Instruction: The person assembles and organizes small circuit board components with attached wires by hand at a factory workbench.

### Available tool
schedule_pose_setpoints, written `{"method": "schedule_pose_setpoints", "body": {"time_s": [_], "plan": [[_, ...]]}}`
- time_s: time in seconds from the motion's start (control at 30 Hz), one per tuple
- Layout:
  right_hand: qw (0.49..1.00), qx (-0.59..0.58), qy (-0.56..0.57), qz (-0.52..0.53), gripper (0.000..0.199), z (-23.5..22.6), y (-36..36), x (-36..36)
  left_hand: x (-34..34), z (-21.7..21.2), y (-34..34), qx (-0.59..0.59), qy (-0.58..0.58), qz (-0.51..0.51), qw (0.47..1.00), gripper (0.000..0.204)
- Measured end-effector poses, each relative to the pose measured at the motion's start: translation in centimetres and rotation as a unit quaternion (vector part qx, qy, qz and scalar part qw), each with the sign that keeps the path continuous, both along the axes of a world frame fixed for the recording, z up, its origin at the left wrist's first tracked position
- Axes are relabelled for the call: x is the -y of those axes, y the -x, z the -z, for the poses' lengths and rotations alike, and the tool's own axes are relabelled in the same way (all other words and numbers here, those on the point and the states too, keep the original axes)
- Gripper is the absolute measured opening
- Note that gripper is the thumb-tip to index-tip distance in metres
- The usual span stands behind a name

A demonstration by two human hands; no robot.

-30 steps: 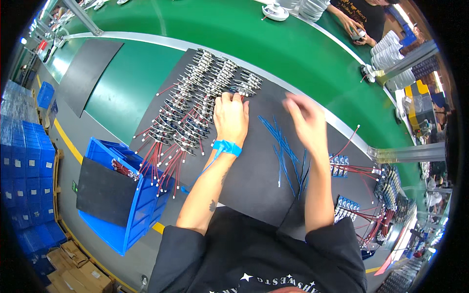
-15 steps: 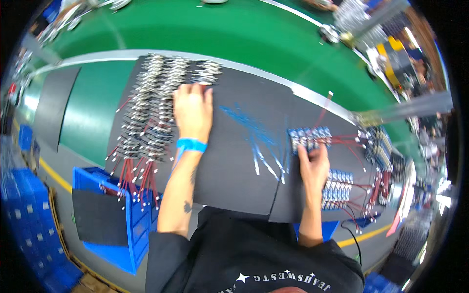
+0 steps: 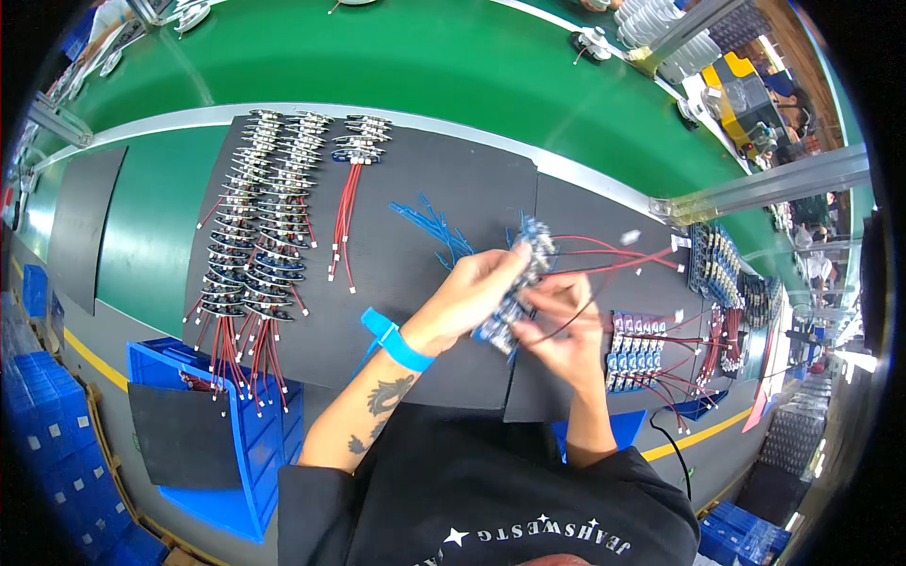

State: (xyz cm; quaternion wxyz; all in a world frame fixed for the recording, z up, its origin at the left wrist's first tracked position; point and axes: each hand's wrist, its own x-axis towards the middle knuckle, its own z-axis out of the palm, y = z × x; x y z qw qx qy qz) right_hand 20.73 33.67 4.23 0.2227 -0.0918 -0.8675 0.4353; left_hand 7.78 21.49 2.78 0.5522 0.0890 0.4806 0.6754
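Note:
A blue circuit-board panel (image 3: 538, 243) with pale components is held up, tilted, over the middle of the black mat, its red wires trailing right. My left hand (image 3: 472, 294) grips it, thumb along its upper part. My right hand (image 3: 566, 330) is closed on its lower side, the fingers somewhat blurred. Just beyond my left hand, thin blue strips (image 3: 429, 224) lie loose on the mat. Long rows of small curved boards (image 3: 250, 226) with red wires fill the mat's left part, and a short stack of the same boards (image 3: 360, 141) sits beside them.
More blue board panels (image 3: 634, 354) lie right of my right hand, with further stacks (image 3: 715, 264) at the table's right end. Beyond the metal edge runs a green surface (image 3: 377, 61). A metal post (image 3: 764, 184) stands at right, a blue crate (image 3: 250, 443) below left.
My left hand has come from the short stack at left to the middle. My right hand has lifted a board panel off the mat and brought it left, where both hands now hold it.

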Motion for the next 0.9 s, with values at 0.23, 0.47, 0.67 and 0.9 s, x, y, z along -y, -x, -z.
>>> {"method": "schedule_pose_setpoints", "body": {"time_s": [0.23, 0.47, 0.67, 0.9], "plan": [[0.925, 0.113, 0.363, 0.015, 0.016, 1.8, -0.7, 2.2, 2.6, 0.0, -1.8, 0.015, -0.085, -0.149, 0.985, 0.026], [0.958, 0.142, 0.187, -0.167, 0.022, 0.1, 0.2, 3.8, 4.4, 0.2, -2.3, 0.008, -0.116, -0.183, 0.976, 0.034], [0.948, 0.112, 0.238, -0.179, 0.021, 0.6, 0.2, 4.6, 4.8, 0.2, -2.5, 0.073, -0.125, -0.187, 0.972, 0.036], [0.956, 0.12, 0.17, -0.207, 0.025, 0.2, 0.2, 5.5, 4.7, 0.8, -3.0, -0.044, -0.09, -0.276, 0.956, 0.034]]}}
